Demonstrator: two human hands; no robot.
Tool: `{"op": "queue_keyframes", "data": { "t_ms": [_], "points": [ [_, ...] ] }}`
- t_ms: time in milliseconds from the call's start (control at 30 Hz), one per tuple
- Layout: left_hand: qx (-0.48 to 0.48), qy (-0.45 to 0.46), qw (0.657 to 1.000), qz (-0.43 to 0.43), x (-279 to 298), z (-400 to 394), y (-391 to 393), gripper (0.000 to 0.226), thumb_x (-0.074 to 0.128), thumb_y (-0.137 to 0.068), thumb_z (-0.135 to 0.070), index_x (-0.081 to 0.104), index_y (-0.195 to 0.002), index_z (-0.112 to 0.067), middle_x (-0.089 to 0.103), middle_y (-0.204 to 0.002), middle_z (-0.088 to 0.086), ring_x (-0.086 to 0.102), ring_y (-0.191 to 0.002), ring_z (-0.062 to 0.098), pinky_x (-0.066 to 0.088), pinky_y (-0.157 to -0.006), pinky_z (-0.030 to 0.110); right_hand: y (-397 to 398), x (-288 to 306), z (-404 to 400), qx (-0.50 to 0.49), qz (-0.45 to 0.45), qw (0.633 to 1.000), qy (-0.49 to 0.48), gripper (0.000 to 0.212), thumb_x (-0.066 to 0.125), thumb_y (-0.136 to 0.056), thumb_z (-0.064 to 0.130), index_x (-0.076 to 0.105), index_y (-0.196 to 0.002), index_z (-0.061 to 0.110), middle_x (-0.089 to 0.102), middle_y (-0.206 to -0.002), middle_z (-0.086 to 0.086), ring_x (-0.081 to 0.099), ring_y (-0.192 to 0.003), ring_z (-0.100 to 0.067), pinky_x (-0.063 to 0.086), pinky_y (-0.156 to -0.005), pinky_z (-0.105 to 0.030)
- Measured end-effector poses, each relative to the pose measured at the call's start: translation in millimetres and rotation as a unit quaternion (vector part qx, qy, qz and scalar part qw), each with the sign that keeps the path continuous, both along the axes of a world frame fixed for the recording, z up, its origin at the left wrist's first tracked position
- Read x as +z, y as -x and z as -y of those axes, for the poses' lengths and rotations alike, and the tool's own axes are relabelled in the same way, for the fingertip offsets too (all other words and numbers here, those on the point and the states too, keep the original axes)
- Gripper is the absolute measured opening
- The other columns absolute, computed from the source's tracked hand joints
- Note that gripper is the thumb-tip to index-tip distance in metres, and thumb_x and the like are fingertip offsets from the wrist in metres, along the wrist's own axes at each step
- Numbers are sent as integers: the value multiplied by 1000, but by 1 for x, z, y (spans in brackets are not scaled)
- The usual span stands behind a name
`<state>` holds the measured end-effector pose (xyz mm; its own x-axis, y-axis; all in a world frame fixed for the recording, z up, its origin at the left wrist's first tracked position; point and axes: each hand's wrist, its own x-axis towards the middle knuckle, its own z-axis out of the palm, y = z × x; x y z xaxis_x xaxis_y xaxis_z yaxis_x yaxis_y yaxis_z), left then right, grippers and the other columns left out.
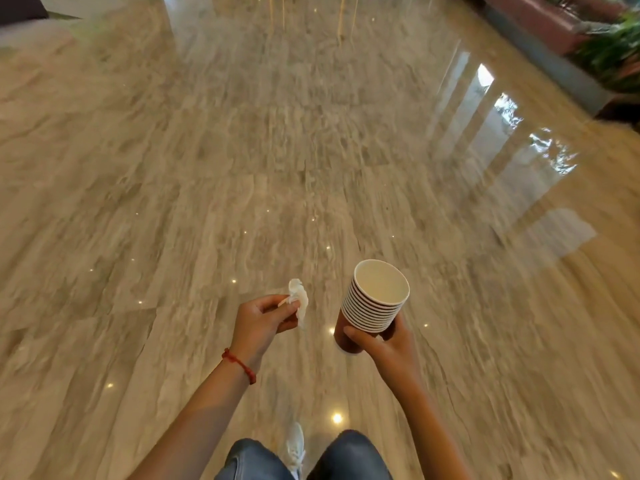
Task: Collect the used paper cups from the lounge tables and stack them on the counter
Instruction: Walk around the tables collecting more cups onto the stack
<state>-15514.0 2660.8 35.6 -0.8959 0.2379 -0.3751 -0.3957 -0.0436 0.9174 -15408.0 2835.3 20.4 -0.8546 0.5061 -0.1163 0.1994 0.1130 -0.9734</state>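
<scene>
A stack of several nested paper cups [374, 303], white inside with red-brown walls, tilts a little to the left in front of me. My right hand [384, 344] is wrapped around the lower part of the stack, thumb across its front. To the left, my left hand [263, 322] pinches a crumpled white tissue [298, 297] between thumb and fingers. A red string bracelet sits on the left wrist. Both hands are held over the floor at about waist height. The top cup looks empty inside.
Glossy beige marble floor [277, 168] stretches ahead, blurred by motion. A dark red bench or planter edge [540, 22] with green plants [613, 53] runs along the far right. Thin gold legs [343, 19] stand at the far top centre. My jeans and a white shoe [295, 448] show below.
</scene>
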Motion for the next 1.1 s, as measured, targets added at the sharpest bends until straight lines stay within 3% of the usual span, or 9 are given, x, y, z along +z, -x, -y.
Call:
{"op": "queue_keyframes", "data": {
  "t_ms": [233,500,667,1100],
  "points": [
    [-12,4,1000,25,-16,-57,118,10,68,-78,-6,72,-77,-15,75,-73,5,71,-72,17,55,-60,20,128,-9,-52,-6,1,1000,8,56,83,-59,28,58,-109,25,70,-99,7,66,-92,-7,54,-73,-24],
    [4,5,1000,3,-15,-142,299,10,69,-78,-6,72,-76,-15,74,-72,3,71,-69,15,54,-58,18,313,-14,-144,9,-21,1000,0,51,83,-67,14,56,-104,34,68,-95,20,64,-88,1,49,-68,-10],
    [6,7,1000,0,-2,-187,390,18,69,-78,-5,73,-69,-20,74,-71,3,71,-68,16,55,-58,19,409,0,-193,5,-21,1000,1,53,84,-66,14,56,-109,28,68,-95,23,63,-89,5,47,-67,-7],
    [-56,9,998,-5,-11,-299,636,7,68,-78,-5,72,-81,-10,74,-68,1,71,-66,13,56,-59,20,633,-8,-283,-43,-25,999,13,47,83,-63,15,59,-99,31,70,-92,16,65,-84,-1,51,-68,-13]
  ]
}}
